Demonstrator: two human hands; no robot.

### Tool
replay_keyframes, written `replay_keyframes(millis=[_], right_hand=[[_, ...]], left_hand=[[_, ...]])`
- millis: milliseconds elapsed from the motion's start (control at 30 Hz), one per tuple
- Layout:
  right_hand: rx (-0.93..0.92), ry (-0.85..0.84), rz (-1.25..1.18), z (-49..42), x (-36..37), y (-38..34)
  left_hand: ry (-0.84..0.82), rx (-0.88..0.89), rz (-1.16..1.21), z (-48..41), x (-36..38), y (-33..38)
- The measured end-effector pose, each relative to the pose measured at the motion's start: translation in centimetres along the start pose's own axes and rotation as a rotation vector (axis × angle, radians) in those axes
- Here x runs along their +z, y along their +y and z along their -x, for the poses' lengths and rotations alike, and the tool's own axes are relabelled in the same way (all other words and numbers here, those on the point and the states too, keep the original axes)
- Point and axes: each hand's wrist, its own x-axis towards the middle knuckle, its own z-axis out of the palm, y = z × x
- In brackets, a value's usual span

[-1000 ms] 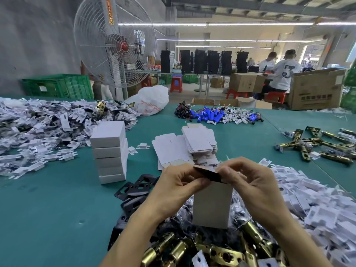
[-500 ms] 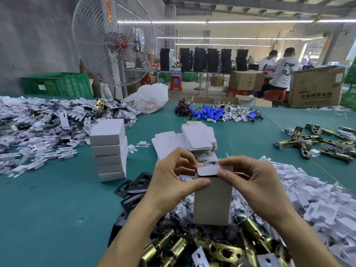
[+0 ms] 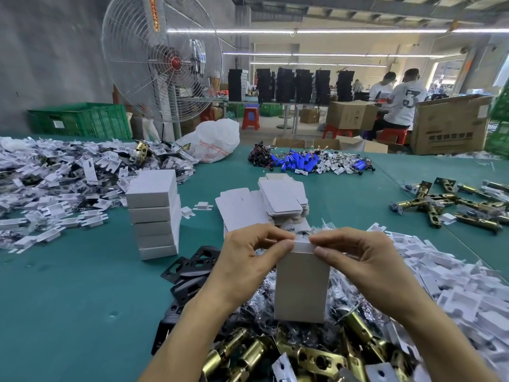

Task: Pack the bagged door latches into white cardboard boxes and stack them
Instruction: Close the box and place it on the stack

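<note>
A factory packing floor: latch piles [image 3: 300, 351], carton stacks [image 3: 351, 114], industrial fan [image 3: 162, 59].

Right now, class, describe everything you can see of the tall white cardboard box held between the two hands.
The tall white cardboard box is plain and unprinted, held upright, narrow end up, over the heap of bagged brass door latches. Its top flap is folded down. The left hand and right hand pinch its upper corners; whether its base rests on the heap is unclear.
</note>
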Motion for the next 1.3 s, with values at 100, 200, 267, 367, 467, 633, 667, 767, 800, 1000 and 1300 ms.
replay_keyframes(millis=[100,200,267,367,467,633,667,767,800,1000,1300], right_hand=[[-0.016,-0.02,-0.001,0.0,-0.1,-0.1],[-0.025,-0.016,-0.001,0.0,-0.1,-0.2],[-0.032,-0.012,0.009,0.1,-0.1,0.0],[-0.014,0.018,0.022,0.1,-0.1,0.4],[0.017,0.041,-0.003,0.0,-0.2,0.8],[0.058,0.026,-0.097,-0.1,-0.7,0.9],[0.065,0.029,-0.105,-0.1,-0.7,0.8],[0.069,0.046,-0.045,0.0,-0.5,0.8],[0.061,0.051,-0.007,0.0,-0.3,0.7],[-0.036,0.097,0.141,0.2,0.9,0.2],[-0.126,0.075,0.201,0.3,1.8,0.4]], left_hand=[[-0.018,-0.025,-0.019,0.0,-0.2,0.0],[-0.022,-0.015,-0.094,0.0,-0.4,0.1],[-0.036,-0.013,-0.109,0.0,-0.3,0.0],[-0.057,-0.007,-0.116,-0.1,-0.2,0.1],[-0.071,-0.006,-0.089,0.0,0.1,0.3],[0.026,-0.018,-0.015,0.1,0.4,0.2],[0.04,-0.004,-0.028,0.2,0.4,0.2],[0.038,0.027,-0.065,0.3,0.3,0.3],[0.03,0.024,-0.06,0.4,0.3,0.2],[0.005,0.017,0.035,0.5,0.2,-0.1],[0.038,0.075,-0.072,0.3,0.1,-0.7]])
